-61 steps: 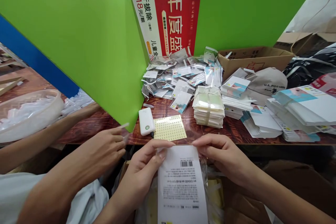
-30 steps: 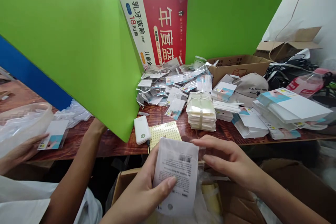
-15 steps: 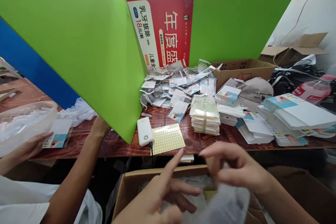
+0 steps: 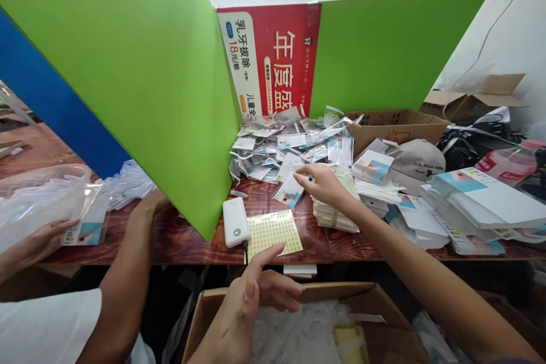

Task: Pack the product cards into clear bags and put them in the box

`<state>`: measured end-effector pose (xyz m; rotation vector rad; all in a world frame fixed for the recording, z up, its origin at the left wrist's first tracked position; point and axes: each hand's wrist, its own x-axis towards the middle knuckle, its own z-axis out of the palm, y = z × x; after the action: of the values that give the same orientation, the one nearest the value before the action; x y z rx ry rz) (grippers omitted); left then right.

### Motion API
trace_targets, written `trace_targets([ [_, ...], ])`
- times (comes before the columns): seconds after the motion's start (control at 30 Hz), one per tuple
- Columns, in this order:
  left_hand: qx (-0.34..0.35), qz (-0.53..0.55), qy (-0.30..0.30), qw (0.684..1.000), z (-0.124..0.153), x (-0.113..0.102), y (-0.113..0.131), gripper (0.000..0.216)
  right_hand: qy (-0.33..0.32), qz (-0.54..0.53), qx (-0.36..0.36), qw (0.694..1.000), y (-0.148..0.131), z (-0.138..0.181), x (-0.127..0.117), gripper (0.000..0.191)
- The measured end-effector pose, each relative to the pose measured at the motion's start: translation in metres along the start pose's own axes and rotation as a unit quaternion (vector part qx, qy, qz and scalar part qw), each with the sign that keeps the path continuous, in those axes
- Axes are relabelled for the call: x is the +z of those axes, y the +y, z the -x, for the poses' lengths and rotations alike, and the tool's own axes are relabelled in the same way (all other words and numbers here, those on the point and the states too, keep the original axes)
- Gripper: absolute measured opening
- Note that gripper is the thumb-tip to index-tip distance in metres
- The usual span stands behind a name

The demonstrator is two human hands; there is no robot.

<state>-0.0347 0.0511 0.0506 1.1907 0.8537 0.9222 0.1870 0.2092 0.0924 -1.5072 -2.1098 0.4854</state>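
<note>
My right hand [image 4: 323,183] stretches out over the wooden table [image 4: 191,242], fingers extended and apart, fingertips at a small blue-and-white packet [image 4: 289,190] on the edge of a heap of clear packets [image 4: 290,139]. Its wrist passes over a banded stack of pale yellow sheets [image 4: 335,216]. My left hand [image 4: 256,290] hovers above an open cardboard box [image 4: 205,318] below the table edge, one finger raised, the others loosely curled, holding nothing. The box contains crumpled clear plastic bags [image 4: 298,330].
A white power bank [image 4: 234,229] and a yellow sticker sheet [image 4: 273,233] lie near the table edge. Stacks of white cards [image 4: 482,193], a cap [image 4: 420,159] and a cardboard box [image 4: 392,122] fill the right. Left of a green divider [image 4: 140,85], a co-worker's hand [image 4: 38,242] holds a packet.
The white labelled packet I held in both hands is gone from them. My right hand has moved up from the box to the packet heap; my left stays low over the box.
</note>
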Motion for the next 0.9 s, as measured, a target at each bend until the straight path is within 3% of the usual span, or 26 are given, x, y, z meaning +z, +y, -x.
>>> trace_targets([
  [0.1,-0.009,0.004,0.023,1.0,-0.003,-0.002,0.002,0.082,-0.049,0.095,0.059,0.993,0.023,-0.066,0.007,0.027],
  [0.2,-0.002,0.005,0.044,0.999,-0.007,-0.007,-0.001,0.08,-0.093,0.154,0.104,0.978,0.035,-0.103,0.014,0.029],
  [0.37,0.06,-0.081,0.104,0.989,-0.016,-0.016,-0.009,0.066,-0.13,0.18,0.124,0.967,0.035,-0.122,0.02,0.028],
  [0.53,0.081,-0.249,0.227,0.938,-0.024,-0.015,-0.003,0.038,-0.146,0.144,0.083,0.975,0.027,-0.114,0.02,0.028],
  [0.63,0.087,-0.318,0.205,0.922,-0.031,-0.014,0.0,0.036,-0.152,0.118,0.055,0.98,0.018,-0.102,0.019,0.025],
  [0.73,0.092,-0.403,0.122,0.903,-0.036,-0.013,-0.006,0.045,-0.14,0.092,0.037,0.985,0.009,-0.094,0.015,0.022],
  [0.83,0.076,-0.516,0.022,0.853,-0.04,-0.013,-0.018,0.054,-0.097,0.06,0.024,0.993,0.002,-0.09,0.004,0.022],
  [0.9,0.067,-0.554,0.005,0.83,-0.044,-0.013,-0.024,0.056,-0.055,0.034,0.013,0.998,-0.004,-0.087,-0.007,0.024],
])
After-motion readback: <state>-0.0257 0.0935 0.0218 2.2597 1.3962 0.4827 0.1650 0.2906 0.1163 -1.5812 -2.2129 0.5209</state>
